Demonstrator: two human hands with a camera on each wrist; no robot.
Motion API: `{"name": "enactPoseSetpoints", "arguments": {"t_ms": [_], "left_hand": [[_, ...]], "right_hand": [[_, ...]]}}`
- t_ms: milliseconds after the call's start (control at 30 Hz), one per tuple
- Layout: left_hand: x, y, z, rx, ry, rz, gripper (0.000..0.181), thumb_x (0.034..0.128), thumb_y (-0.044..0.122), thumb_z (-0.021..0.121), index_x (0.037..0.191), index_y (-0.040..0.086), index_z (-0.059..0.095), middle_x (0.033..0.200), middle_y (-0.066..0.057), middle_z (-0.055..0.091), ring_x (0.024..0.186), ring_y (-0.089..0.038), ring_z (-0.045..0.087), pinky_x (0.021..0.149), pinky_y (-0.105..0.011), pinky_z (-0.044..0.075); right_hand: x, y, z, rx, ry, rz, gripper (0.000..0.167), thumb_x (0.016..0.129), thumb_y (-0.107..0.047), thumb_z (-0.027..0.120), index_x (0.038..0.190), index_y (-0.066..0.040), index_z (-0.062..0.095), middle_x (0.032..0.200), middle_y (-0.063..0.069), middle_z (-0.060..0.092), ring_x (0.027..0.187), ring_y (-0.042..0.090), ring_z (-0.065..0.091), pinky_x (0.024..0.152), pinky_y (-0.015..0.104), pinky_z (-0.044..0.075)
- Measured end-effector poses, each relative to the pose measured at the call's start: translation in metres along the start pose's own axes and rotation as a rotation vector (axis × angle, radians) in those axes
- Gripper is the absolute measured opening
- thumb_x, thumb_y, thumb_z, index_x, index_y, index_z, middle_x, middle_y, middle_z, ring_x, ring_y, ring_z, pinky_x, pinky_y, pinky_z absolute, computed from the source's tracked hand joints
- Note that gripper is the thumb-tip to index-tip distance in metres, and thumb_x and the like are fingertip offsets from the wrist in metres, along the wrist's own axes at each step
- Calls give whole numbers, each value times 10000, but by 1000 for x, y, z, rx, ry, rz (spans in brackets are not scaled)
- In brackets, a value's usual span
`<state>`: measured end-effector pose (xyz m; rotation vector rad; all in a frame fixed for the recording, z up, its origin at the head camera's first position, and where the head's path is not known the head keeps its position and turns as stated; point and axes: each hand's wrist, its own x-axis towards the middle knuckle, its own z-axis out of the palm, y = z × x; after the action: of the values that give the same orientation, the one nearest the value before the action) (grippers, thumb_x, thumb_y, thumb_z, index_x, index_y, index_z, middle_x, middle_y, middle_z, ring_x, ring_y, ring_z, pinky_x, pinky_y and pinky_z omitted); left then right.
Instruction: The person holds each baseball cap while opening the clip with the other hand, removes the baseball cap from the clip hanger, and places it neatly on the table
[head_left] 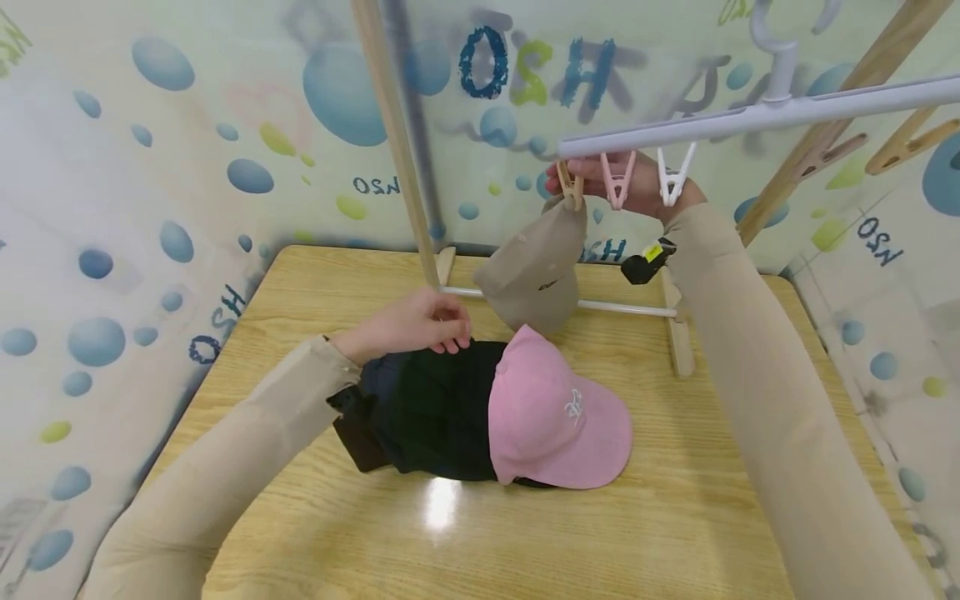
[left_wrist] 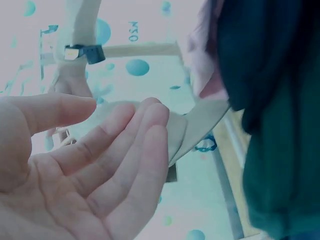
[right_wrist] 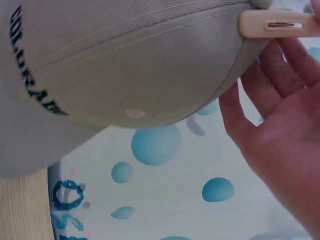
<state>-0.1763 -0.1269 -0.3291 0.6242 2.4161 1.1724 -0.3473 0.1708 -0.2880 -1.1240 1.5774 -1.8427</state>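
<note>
A beige cap (head_left: 536, 271) with dark lettering hangs from a tan clip (head_left: 572, 187) under the white hanger bar (head_left: 690, 125). My right hand (head_left: 630, 179) is up at that clip and pinches its upper end; in the right wrist view the clip (right_wrist: 275, 24) grips the cap's edge (right_wrist: 145, 85), with fingers (right_wrist: 272, 75) behind it. On the table, a pink cap (head_left: 536, 408) overlaps dark caps (head_left: 435, 417). Just above the dark caps, my left hand (head_left: 408, 325) has loosely bent fingers and holds nothing; its palm (left_wrist: 70, 200) shows in the left wrist view.
Pink (head_left: 617, 183) and white (head_left: 672, 177) clips hang farther right on the bar, with another tan clip (head_left: 911, 146). A wooden rack post (head_left: 397, 142) and a low white crossbar (head_left: 630, 308) stand at the table's back, before a bubble-patterned wall.
</note>
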Motion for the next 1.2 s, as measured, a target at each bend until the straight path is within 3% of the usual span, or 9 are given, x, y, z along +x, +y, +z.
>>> {"name": "enactPoseSetpoints", "arguments": {"t_ms": [133,300,467,567,700,900,1000,1100,1200], "left_hand": [[14,3,-9,3,21,13,148,954,32,527,928,-68,633,853,-160,659,766,-297,638,687,-345,542],[29,15,-22,96,87,-19,179,967,105,546,1018,-38,640,943,-138,664,829,-251,630,752,-386,532],[47,29,-30,208,136,-55,295,977,186,551,1230,36,574,1222,-122,611,1114,-254,568,918,-400,447],[60,35,-32,241,128,-59,378,982,223,548,1326,68,513,1349,-112,528,1254,-250,476,994,-395,391],[77,41,-33,282,81,-47,422,984,252,539,1356,62,483,1384,-127,491,1283,-251,444,1011,-379,376],[98,47,-29,288,30,-50,379,976,223,540,1312,47,514,1291,-131,555,1157,-232,535,947,-357,424],[108,48,-25,279,28,-26,312,964,201,553,1229,36,563,1097,-85,605,954,-174,567,826,-302,445],[116,49,-21,270,41,20,158,951,166,564,1023,30,598,770,-23,523,668,-119,464,649,-256,380],[120,49,-17,276,74,60,154,946,139,566,822,56,526,610,11,344,537,-101,308,570,-252,279]], "right_hand": [[0,2,-1,12,-30,-9,285,958,-89,602,1173,98,608,1086,197,661,1063,283,622,992,366,403],[0,0,-2,-23,-41,15,263,968,-92,584,1163,82,617,1079,183,664,1069,285,620,990,358,409],[0,-3,-4,-9,-34,122,212,976,-71,560,1138,46,631,1072,155,654,1066,253,618,989,342,415],[1,-2,-3,-25,-20,179,206,976,-75,561,1129,41,635,1075,148,649,1071,245,615,1000,345,408],[2,0,-2,-13,-1,195,209,967,-67,575,1139,37,631,1070,148,659,1059,245,623,990,336,415],[3,1,1,7,-8,160,216,964,-44,571,1155,48,610,1054,163,651,1034,267,615,984,351,418],[2,0,2,12,-12,150,215,960,-48,581,1148,48,617,1059,163,647,1032,264,614,987,359,416],[2,-1,2,19,-13,147,208,955,-48,589,1140,39,625,1063,157,650,1028,256,623,985,354,418],[3,-1,1,4,-21,151,195,957,-58,590,1123,39,627,1055,151,650,1022,254,624,979,351,421]]}}
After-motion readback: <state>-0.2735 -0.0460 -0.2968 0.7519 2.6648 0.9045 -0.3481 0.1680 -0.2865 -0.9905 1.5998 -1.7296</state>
